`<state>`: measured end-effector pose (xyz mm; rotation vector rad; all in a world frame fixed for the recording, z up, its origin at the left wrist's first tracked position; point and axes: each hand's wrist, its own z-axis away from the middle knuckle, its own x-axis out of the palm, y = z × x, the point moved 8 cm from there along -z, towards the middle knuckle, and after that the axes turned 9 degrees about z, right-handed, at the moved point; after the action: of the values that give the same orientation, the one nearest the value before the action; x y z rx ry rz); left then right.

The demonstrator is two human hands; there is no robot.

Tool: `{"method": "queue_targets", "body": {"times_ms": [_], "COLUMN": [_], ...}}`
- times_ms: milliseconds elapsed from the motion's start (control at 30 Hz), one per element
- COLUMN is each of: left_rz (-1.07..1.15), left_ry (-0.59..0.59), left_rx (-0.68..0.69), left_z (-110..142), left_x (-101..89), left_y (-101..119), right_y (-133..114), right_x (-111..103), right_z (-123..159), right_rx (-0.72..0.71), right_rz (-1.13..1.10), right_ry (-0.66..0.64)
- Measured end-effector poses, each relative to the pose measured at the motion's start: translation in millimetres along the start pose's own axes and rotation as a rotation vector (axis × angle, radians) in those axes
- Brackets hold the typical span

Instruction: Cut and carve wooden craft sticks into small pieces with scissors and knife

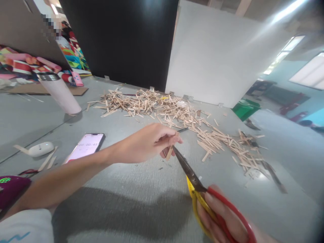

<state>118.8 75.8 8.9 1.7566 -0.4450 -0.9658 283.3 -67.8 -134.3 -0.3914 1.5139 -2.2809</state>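
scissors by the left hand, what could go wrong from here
The scissors in the right hand have their tips right by the left hand, so a slip could nick a finger.
The wooden stick pinched there is small, so it might twist or spring loose when cut.
The left forearm partly covers the phone in this view; if they are close, a sideways sweep might knock it.

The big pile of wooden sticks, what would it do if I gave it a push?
The pile of wooden sticks would probably slide apart and scatter across the table, since the pieces lie loose and criss-crossed. Each one is likely light and fairly stiff, as they look thin and straight. They probably wouldn't roll much, because they look flat.
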Motion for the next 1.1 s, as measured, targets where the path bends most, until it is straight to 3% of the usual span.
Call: {"method": "queue_targets", "body": {"times_ms": [200, 700, 867, 1100], "left_rz": [0.073, 0.143, 0.217, 0.159], "left_ry": [0.054, 0.145, 0.208, 0.211], "left_rx": [-0.058, -0.079, -0.11, -0.102], "left_z": [-2.0, -0.3, -0.4, 1.5], "left_x": [0.0, 9.0, 11.3, 14.1], "left_y": [-6.4, -13.1, -19.0, -21.6], "right_y": [1.8, 16.8, 21.9, 17.2], "right_x": [-4.4, -6.7, -5.5, -4.8], "right_z": [5.0, 10.7, 8.1, 7.2], "right_rx": [-0.07, 0.157, 0.171, 0.171], "right_rz": [0.059, 0.071, 0.054, 0.133], "right_ry": [0.029, 0.187, 0.236, 0.221]}}
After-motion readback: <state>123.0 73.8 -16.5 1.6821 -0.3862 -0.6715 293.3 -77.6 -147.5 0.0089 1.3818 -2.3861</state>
